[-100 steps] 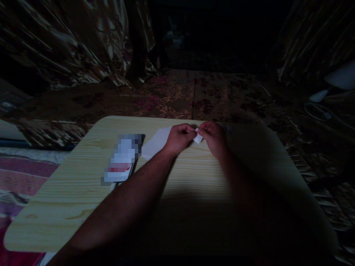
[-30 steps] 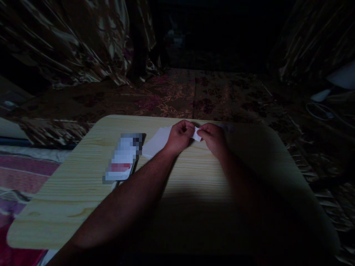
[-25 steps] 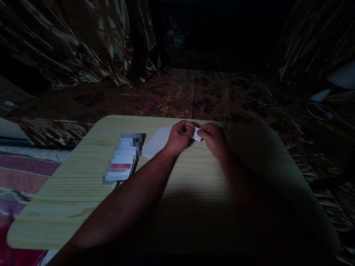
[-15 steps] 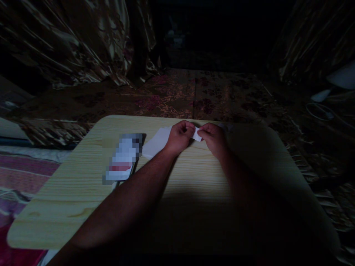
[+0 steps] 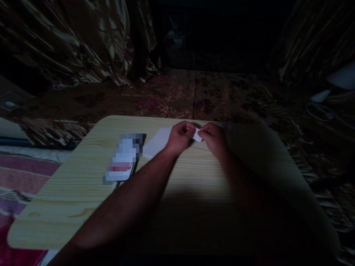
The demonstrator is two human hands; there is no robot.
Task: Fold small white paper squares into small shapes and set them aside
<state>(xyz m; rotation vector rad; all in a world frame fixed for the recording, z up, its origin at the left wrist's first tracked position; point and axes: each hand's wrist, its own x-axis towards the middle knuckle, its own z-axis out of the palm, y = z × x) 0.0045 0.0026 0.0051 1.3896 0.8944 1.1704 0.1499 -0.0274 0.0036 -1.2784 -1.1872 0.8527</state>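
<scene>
Near the far edge of the wooden table (image 5: pixel 199 173), a small piece of white paper (image 5: pixel 197 135) is pinched between both hands. My left hand (image 5: pixel 180 137) grips its left side with thumb and forefinger. On the other side, my right hand (image 5: pixel 213 137) has its fingertips closed on the paper's right edge. White sheets of paper (image 5: pixel 156 143) lie flat on the table, partly hidden behind my left hand. Small pale scraps (image 5: pixel 229 128) show dimly just beyond my right hand.
Left of the sheets lies a flat, phone-like thing (image 5: pixel 123 157), its surface blurred out. Behind the table spreads a flowered cloth (image 5: pixel 177 92), with a shiny curtain (image 5: pixel 111 44) at back left. A white lamp (image 5: pixel 342 77) and a cable (image 5: pixel 318 111) are at far right.
</scene>
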